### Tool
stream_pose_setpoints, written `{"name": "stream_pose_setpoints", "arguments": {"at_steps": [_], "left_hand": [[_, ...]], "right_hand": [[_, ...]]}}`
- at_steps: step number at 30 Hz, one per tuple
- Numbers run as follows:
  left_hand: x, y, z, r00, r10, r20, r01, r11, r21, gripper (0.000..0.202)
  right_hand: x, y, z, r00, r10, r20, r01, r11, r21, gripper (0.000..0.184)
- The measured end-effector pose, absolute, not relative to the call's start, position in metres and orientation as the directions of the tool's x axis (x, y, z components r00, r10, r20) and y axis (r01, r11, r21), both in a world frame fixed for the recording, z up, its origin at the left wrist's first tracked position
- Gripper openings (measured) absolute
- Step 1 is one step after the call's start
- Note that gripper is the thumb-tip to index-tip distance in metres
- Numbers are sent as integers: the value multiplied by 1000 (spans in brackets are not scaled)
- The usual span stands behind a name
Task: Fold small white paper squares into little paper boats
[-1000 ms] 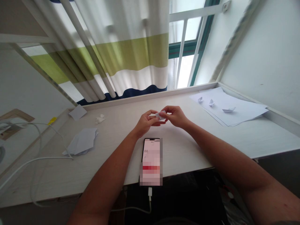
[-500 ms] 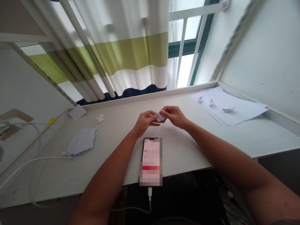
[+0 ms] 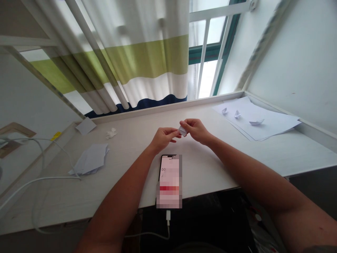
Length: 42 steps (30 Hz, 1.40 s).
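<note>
Above the middle of the white desk (image 3: 126, 165) both my hands pinch a small folded piece of white paper (image 3: 182, 130). My left hand (image 3: 164, 137) holds its left side with thumb and fingers closed. My right hand (image 3: 196, 130) grips it from the right, fingers curled around it. Just below the hands a phone (image 3: 170, 181) lies flat on the desk with its screen lit.
A stack of white sheets (image 3: 263, 121) lies at the right with three small folded paper boats (image 3: 256, 122) on it. At the left lie folded papers (image 3: 91, 160), a paper square (image 3: 85, 126), a crumpled scrap (image 3: 111, 133) and a white cable (image 3: 39, 179). A striped curtain (image 3: 131, 63) hangs behind.
Both hands stayed over the desk and kept working the small paper; the paper turned slightly between the fingertips and sits closer to the right hand.
</note>
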<state>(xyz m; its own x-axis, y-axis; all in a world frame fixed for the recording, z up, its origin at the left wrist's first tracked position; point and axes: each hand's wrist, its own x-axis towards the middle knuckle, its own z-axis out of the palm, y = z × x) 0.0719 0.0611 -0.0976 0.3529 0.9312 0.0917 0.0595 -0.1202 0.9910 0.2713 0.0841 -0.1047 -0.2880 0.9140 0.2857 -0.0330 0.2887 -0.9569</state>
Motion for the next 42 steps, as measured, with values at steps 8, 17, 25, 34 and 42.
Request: {"name": "stream_pose_setpoints", "arguments": {"at_steps": [8, 17, 25, 34, 42], "left_hand": [[76, 62, -101, 350, 926, 142, 65, -175, 982, 40], [73, 65, -100, 240, 962, 128, 19, -137, 990, 47], [70, 66, -101, 242, 952, 188, 118, -221, 968, 39], [71, 68, -105, 292, 931, 222, 114, -264, 958, 38], [72, 66, -105, 334, 916, 221, 126, -275, 953, 31]], "right_hand": [[271, 79, -101, -244, 925, 292, 231, 348, -909, 55], [273, 79, -101, -379, 877, 295, 35, 332, -943, 60], [275, 83, -103, -390, 889, 241, -2, 261, -965, 62], [277, 84, -102, -381, 891, 246, 15, 272, -962, 56], [280, 84, -102, -376, 870, 318, 31, 355, -934, 40]]}}
